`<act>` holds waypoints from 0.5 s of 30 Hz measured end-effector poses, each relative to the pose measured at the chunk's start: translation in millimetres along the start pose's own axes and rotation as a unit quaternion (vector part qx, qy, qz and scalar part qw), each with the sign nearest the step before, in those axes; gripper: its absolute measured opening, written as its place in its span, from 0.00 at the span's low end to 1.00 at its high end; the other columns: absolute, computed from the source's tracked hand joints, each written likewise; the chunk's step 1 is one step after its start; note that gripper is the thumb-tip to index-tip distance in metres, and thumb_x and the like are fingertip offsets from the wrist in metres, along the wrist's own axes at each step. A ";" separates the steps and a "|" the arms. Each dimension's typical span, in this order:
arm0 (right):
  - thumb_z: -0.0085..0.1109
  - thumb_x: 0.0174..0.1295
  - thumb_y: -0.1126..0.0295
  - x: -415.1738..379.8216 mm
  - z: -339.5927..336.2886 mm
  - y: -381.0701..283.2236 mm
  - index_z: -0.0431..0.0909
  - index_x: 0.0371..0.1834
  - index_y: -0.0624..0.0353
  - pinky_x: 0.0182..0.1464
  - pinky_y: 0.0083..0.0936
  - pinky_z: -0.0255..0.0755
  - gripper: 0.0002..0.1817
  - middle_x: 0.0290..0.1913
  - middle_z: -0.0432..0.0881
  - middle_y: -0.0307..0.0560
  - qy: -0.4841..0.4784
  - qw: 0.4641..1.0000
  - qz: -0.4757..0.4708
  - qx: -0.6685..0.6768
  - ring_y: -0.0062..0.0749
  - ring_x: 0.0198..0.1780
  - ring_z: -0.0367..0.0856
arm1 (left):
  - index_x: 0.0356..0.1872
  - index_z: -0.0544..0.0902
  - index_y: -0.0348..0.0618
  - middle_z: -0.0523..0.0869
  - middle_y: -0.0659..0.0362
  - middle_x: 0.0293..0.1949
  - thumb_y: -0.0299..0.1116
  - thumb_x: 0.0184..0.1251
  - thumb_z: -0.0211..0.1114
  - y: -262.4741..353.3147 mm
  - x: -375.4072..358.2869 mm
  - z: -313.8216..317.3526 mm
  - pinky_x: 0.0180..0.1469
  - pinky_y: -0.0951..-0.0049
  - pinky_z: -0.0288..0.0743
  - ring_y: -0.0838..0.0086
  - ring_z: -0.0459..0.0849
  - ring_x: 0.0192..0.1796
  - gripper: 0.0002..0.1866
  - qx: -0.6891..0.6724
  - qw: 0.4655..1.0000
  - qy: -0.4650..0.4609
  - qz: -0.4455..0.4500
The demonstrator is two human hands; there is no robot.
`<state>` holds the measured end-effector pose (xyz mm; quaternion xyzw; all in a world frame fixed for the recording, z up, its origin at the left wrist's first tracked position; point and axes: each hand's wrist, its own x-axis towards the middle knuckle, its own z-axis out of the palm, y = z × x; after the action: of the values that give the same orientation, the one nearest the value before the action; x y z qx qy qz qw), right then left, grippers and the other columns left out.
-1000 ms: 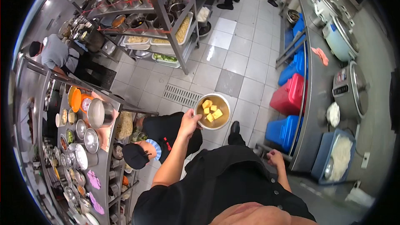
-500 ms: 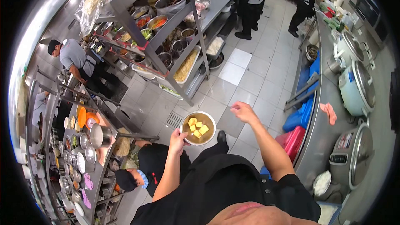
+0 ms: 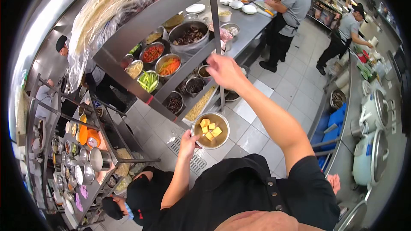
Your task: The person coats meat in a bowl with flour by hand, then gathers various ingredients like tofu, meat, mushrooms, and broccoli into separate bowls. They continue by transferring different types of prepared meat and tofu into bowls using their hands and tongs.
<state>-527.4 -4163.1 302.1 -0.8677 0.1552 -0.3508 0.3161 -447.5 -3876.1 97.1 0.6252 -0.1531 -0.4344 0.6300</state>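
Note:
My left hand (image 3: pixel 187 143) grips the rim of a round metal bowl (image 3: pixel 196 124), its thumb over the edge. Several yellow cubes (image 3: pixel 209 129) lie inside the bowl. Stretched out toward the metal shelf rack (image 3: pixel 216 30), my right hand (image 3: pixel 224 72) is near the rack's upright post; its fingers are bent and blurred, so whether they hold anything is unclear. Beyond it on the rack are bowls of orange strips (image 3: pixel 168 66), chopped red pieces (image 3: pixel 153 53), green strips (image 3: pixel 148 81) and a large pot of dark pieces (image 3: pixel 188 35).
A co-worker in black (image 3: pixel 143 188) is close by at lower left, beside a counter of pots (image 3: pixel 99 160). Other people (image 3: pixel 295 6) work farther back. Rice cookers (image 3: pixel 370 156) line the right counter. Plastic-wrapped noodles (image 3: pixel 107 8) lie atop the rack.
The rack appears closer and larger. My right hand has moved up and left toward it, while my left hand still holds the bowl of cubes.

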 end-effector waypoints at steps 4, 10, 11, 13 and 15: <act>0.63 0.59 0.69 139.8 22.9 34.8 0.82 0.42 0.64 0.48 0.46 0.78 0.12 0.39 0.85 0.61 0.046 0.987 -0.148 -0.045 0.59 0.45 0.84 | 0.41 0.74 0.39 0.84 0.56 0.34 0.25 0.68 0.61 25.5 17.9 35.7 0.26 0.72 0.84 0.72 0.86 0.29 0.06 -0.044 0.995 0.078 0.041; 0.56 0.57 0.66 263.4 90.6 120.8 0.86 0.54 0.62 0.64 0.42 0.76 0.22 0.60 0.84 0.60 -0.378 0.866 -0.132 -0.300 0.49 0.62 0.83 | 0.43 0.75 0.39 0.86 0.54 0.37 0.22 0.69 0.59 37.7 35.2 100.1 0.27 0.72 0.85 0.72 0.88 0.31 0.05 -0.107 0.963 0.233 0.078; 0.56 0.58 0.66 268.6 99.8 132.7 0.87 0.54 0.62 0.64 0.42 0.76 0.22 0.60 0.84 0.60 -0.394 0.856 -0.163 -0.294 0.50 0.63 0.83 | 0.43 0.75 0.39 0.86 0.54 0.37 0.22 0.69 0.59 39.0 37.9 114.7 0.27 0.72 0.85 0.72 0.88 0.31 0.05 -0.110 0.958 0.251 0.080; 0.57 0.59 0.66 268.6 107.2 140.9 0.87 0.54 0.60 0.61 0.41 0.78 0.21 0.58 0.85 0.59 -0.360 0.850 -0.250 -0.293 0.50 0.61 0.84 | 0.44 0.75 0.39 0.86 0.55 0.37 0.23 0.69 0.59 45.4 43.3 150.6 0.27 0.73 0.84 0.72 0.88 0.31 0.05 -0.147 0.935 0.313 0.083; 0.57 0.60 0.66 271.2 98.5 141.6 0.88 0.51 0.59 0.60 0.40 0.79 0.19 0.57 0.86 0.57 -0.385 0.848 -0.239 -0.274 0.49 0.59 0.85 | 0.43 0.75 0.40 0.86 0.55 0.38 0.23 0.69 0.59 42.4 52.2 172.9 0.26 0.73 0.84 0.73 0.87 0.30 0.05 -0.161 0.924 0.339 0.080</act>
<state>-273.0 -4359.5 293.0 -0.9948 -0.1014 0.0032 0.0056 -529.7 -4034.6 147.5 0.6107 0.0916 -0.1634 0.7694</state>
